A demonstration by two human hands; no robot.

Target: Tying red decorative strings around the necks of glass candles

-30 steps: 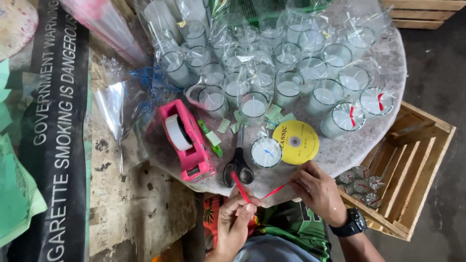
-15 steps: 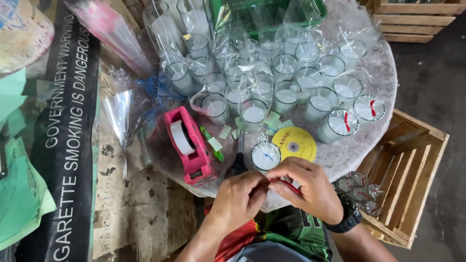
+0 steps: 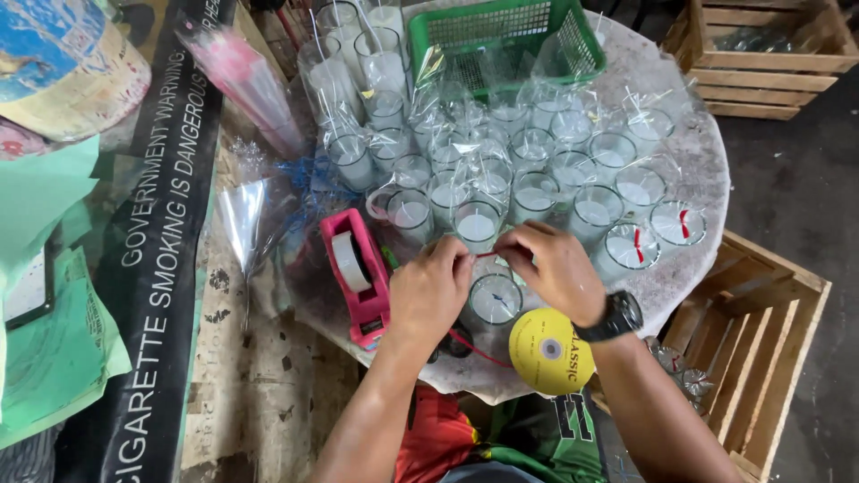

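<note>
My left hand and my right hand meet over the near part of a round table. Both pinch a thin red ribbon between their fingertips, just above a glass candle cup wrapped in clear film. A loose end of the ribbon trails down below my left hand. Another glass cup stands between my wrists. A yellow ribbon spool lies under my right wrist, which wears a black watch.
Several wrapped glass candle cups crowd the table, two tied with red ribbon. A pink tape dispenser sits left of my hands. A green basket stands at the back. Wooden crates are on the right.
Both hands rose from the table's near edge, past the spool, to the candle cup, carrying the red ribbon. The view shifted so the spool and scissors now lie under my arms.
</note>
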